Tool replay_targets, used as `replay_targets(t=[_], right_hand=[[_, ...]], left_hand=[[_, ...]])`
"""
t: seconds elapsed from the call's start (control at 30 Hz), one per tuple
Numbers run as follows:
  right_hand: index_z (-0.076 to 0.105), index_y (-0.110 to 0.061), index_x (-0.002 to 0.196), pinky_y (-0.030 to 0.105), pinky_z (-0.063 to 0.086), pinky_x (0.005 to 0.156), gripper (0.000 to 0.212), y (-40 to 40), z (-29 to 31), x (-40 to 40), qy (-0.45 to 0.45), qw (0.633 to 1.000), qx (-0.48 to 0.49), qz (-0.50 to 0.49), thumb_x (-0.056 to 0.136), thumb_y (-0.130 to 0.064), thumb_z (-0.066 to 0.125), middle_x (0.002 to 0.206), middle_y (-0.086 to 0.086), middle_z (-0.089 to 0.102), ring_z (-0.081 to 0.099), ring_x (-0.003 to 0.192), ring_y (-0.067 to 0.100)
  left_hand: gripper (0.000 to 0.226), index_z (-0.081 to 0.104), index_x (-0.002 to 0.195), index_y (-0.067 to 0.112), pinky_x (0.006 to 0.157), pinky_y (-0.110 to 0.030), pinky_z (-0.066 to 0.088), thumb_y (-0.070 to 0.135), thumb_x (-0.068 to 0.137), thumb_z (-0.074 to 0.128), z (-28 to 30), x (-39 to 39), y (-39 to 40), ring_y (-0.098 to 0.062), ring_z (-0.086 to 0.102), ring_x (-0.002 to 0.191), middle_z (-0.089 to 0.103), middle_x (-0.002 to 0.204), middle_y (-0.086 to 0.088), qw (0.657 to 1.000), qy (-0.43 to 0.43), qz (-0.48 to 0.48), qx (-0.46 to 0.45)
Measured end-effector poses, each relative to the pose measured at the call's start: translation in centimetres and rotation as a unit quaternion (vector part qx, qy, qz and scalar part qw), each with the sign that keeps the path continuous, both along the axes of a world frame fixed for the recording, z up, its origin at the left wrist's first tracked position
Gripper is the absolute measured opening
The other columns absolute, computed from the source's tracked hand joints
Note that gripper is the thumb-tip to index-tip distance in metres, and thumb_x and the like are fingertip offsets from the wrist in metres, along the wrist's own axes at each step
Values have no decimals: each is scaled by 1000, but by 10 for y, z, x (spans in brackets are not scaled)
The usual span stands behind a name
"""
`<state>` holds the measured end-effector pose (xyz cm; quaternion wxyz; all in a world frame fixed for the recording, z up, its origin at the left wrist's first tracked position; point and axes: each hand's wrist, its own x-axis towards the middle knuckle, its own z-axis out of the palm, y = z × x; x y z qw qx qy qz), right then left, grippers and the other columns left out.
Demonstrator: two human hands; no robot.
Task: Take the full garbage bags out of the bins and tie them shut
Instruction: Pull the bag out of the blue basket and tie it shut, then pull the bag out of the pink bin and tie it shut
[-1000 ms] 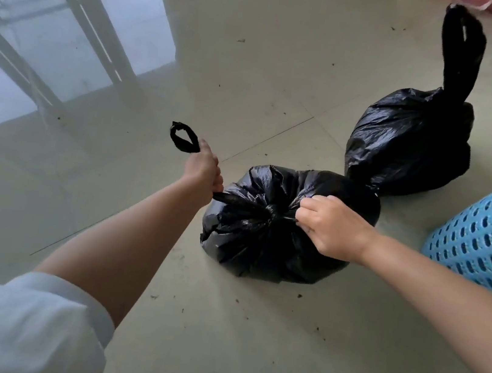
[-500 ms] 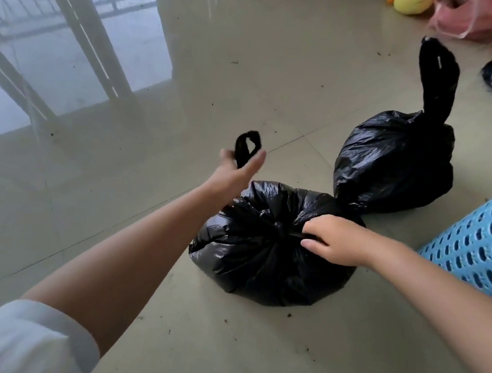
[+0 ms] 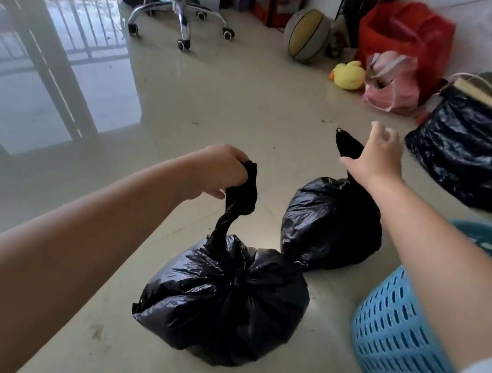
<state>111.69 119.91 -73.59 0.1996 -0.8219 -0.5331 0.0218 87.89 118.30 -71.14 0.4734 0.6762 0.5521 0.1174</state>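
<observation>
While the near garbage bag (image 3: 222,301) sits on the tiled floor (image 3: 250,107), the left hand (image 3: 219,171) has its grip closed around the bag's twisted neck (image 3: 235,207), fingers curled over the top of the black plastic, neck pulled up and leaning left. Bag body looks bunched and closed at the top, with folds radiating from the gather point.

Right hand (image 3: 373,156) is out over the second garbage bag (image 3: 331,224), grip open: fingers spread and slightly blurred, holding nothing. It sits right by that bag's upright neck (image 3: 345,143), palm partly covering it; can't tell if skin touches plastic. Second bag stands on the floor just behind and right of the first, the two bags touching or nearly so at their bases.

Blue perforated bin (image 3: 400,343) is at lower right, beside both bags, partly hidden by the right forearm. Its inside is mostly out of view.

Further back right: a larger black bag (image 3: 473,153) over a boxy shape, a pink plastic bag (image 3: 391,83), a red bag (image 3: 408,31), a yellow duck toy (image 3: 349,75), a basketball (image 3: 307,35). Office chair base (image 3: 181,13) with castors at top centre. Floor is glossy, with window reflections on the left and small debris specks.
</observation>
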Motion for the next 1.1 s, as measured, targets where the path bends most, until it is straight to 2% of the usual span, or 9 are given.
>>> replay_targets(t=[0.1,0.2,0.27,0.47,0.53,0.63,0.77,0.97,1.1], right_hand=[[33,-4,133,43,36,101,64,15,0,1,42,993,-110,-20,81,-26,63,138,19,41,38,128,36],[60,-1,102,31,40,78,28,16,-8,-10,27,987,-156,-3,85,-22,54,115,22,60,55,106,34],[60,0,84,26,34,69,21,14,-11,-21,28,986,-157,45,87,-18,51,106,26,63,57,99,35],[48,-4,68,31,29,60,22,1,22,-32,140,985,-55,88,87,-17,50,80,22,54,52,79,31],[56,6,82,32,31,63,23,-3,42,-35,90,989,-51,105,86,-16,51,89,30,60,57,90,38],[56,9,101,38,40,76,27,-9,77,-44,60,989,-70,117,89,-13,47,105,30,62,56,99,40],[51,4,101,38,37,75,21,-22,139,-62,71,988,-83,108,91,-10,40,108,30,59,53,100,39],[41,-9,84,31,21,61,8,-43,294,-81,98,977,-93,166,92,-8,38,94,28,58,50,84,35],[49,2,97,35,28,65,17,-66,427,-76,84,973,-117,178,92,-9,37,98,25,57,52,91,36]], left_hand=[[32,53,60,22,59,-20,45,-3,77,44,18,5,-3,-7,52,63,55,67,4,984,131,-121,-9],[30,52,60,26,65,-19,46,4,80,56,31,2,-7,-3,52,67,55,69,8,953,201,-219,-58],[24,55,64,26,68,-18,48,12,83,61,35,-2,-5,-3,53,72,56,73,10,953,174,-234,-87],[24,55,64,16,63,-20,50,18,88,57,36,4,-1,-9,55,60,57,64,0,998,-4,-48,-37],[25,52,65,10,60,-24,49,17,88,57,40,6,2,-15,54,59,56,66,-5,1000,-3,19,21],[19,55,83,1,74,-35,49,19,91,51,64,5,3,-25,52,77,57,86,-15,992,85,34,87],[19,49,97,2,70,-30,35,17,97,37,126,3,-4,-24,42,83,58,113,-21,976,181,9,119],[22,52,107,0,73,-35,42,14,95,39,281,0,-9,-31,56,101,59,113,-18,956,239,-60,161],[23,54,108,2,75,-36,45,16,95,42,410,5,-14,-32,57,101,61,112,-17,950,242,-60,187]])
